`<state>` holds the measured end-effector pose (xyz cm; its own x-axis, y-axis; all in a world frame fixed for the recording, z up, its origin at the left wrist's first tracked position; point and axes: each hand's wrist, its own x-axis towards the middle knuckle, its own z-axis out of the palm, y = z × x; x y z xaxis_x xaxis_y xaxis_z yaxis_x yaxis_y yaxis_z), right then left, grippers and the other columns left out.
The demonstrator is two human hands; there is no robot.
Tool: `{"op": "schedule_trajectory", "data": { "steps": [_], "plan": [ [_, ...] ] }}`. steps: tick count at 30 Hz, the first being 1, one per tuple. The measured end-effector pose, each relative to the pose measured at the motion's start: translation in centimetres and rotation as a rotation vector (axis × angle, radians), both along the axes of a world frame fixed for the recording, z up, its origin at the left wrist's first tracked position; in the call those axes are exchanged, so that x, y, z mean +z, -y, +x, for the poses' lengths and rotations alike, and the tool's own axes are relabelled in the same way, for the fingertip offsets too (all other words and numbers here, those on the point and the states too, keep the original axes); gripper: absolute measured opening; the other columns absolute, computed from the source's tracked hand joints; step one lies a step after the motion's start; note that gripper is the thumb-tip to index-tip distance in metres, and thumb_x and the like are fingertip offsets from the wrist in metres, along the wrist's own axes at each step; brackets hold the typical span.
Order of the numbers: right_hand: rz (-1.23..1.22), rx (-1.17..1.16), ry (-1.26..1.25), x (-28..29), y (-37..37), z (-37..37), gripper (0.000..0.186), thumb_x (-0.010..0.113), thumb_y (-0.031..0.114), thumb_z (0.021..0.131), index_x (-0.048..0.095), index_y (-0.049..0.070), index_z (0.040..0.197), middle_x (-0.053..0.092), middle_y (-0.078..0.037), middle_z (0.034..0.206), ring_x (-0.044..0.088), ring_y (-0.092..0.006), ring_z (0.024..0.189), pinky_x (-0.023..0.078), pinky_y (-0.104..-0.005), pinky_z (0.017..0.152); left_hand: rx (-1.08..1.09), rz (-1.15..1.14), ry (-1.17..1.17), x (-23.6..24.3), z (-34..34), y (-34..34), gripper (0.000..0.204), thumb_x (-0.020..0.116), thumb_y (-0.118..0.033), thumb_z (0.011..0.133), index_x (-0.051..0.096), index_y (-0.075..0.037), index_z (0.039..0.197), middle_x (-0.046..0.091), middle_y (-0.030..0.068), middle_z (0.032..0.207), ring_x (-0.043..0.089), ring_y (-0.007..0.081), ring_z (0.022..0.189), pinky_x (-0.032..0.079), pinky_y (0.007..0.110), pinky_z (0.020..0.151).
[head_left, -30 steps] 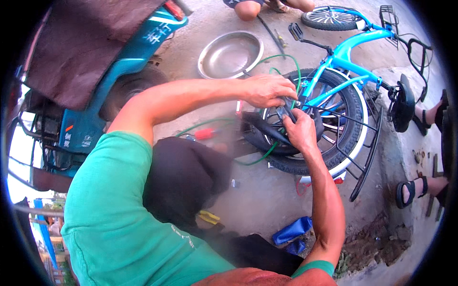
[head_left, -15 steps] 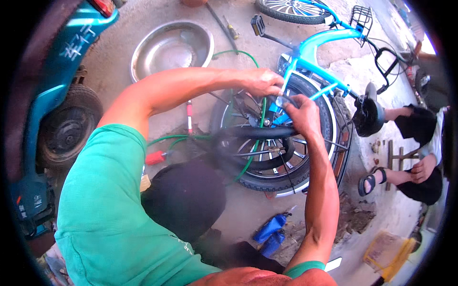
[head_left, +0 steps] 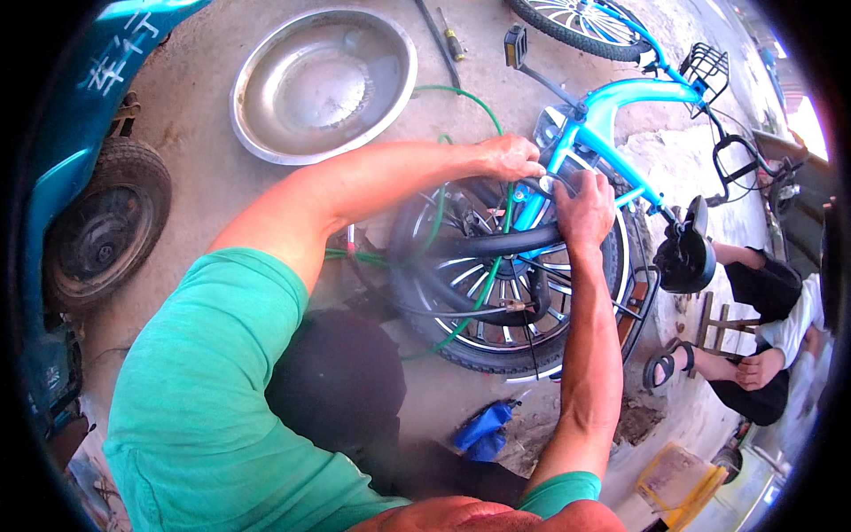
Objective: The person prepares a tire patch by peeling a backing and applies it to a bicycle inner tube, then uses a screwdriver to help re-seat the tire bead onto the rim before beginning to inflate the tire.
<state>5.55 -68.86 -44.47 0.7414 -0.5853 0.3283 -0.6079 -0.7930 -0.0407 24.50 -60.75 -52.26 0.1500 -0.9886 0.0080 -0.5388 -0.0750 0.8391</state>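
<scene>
The head camera, a wide fisheye worn on the person's head, looked steeply down past the green T-shirt (head_left: 204, 381), which filled the near lower left. It faced outward over the forearms, with the left hand (head_left: 512, 160) and right hand (head_left: 587, 208) above and right of centre. The blue bicycle (head_left: 599, 113) lay beyond, and the scene curved toward a dark rim.

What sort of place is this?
Perhaps an outdoor bike-repair spot: a blue bike lies on its side, a black tube lies across one wheel, and a metal basin sits nearby.
</scene>
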Motion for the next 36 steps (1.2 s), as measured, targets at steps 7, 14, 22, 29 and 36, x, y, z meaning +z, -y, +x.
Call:
{"op": "schedule_trajectory", "data": {
  "steps": [7,14,22,29,36],
  "plan": [
    [-0.043,-0.03,-0.173,2.6,-2.3,-0.5,0.018,0.072,0.026,0.083,0.078,0.012,0.092,0.069,-0.007,0.105,0.062,-0.0305,0.107,0.046,-0.0506,0.09,0.0,-0.014,-0.037,-0.9,0.8,0.4,0.043,0.068,-0.045,0.092,0.07,-0.002,0.09,0.07,0.0203,0.087,0.068,0.0321,0.085,0.05,0.045,0.076],
    [-0.039,0.002,-0.259,1.1,-1.9,-1.4,0.028,0.064,0.03,0.088,0.079,0.01,0.1,0.063,-0.013,0.13,0.053,-0.034,0.125,0.04,-0.0543,0.102,-0.028,-0.058,-0.041,-1.0,1.3,0.8,0.046,0.068,-0.048,0.092,0.07,-0.002,0.087,0.07,0.0189,0.085,0.069,0.0309,0.083,0.051,0.045,0.075],
    [-0.008,-0.059,-0.222,-1.3,-2.3,-1.5,0.049,0.052,0.047,0.097,0.079,0.007,0.106,0.054,-0.021,0.146,0.043,-0.0406,0.139,0.023,-0.0609,0.117,-0.048,0.015,0.09,-0.4,1.4,0.4,0.047,0.065,-0.052,0.093,0.07,-0.006,0.092,0.072,0.0208,0.093,0.069,0.0389,0.09,0.051,0.049,0.078],
    [0.074,-0.216,-0.341,-0.7,-4.2,1.0,0.071,0.052,0.067,0.093,0.079,0.004,0.108,0.044,-0.02,0.155,0.032,-0.0402,0.148,0.012,-0.0628,0.122,-0.002,0.068,0.147,0.9,1.4,-0.8,0.051,0.061,-0.058,0.092,0.068,-0.008,0.098,0.072,0.0214,0.099,0.068,0.0418,0.095,0.051,0.051,0.081],
    [0.073,-0.253,-0.344,-0.6,-4.5,1.4,0.064,0.057,0.061,0.09,0.08,0.003,0.104,0.044,-0.019,0.155,0.032,-0.0386,0.147,0.012,-0.0632,0.121,0.031,0.099,0.005,0.1,3.8,0.2,0.058,0.065,-0.057,0.089,0.074,0.0,0.096,0.072,0.023,0.091,0.071,0.034,0.088,0.054,0.046,0.08]
  ]
}}
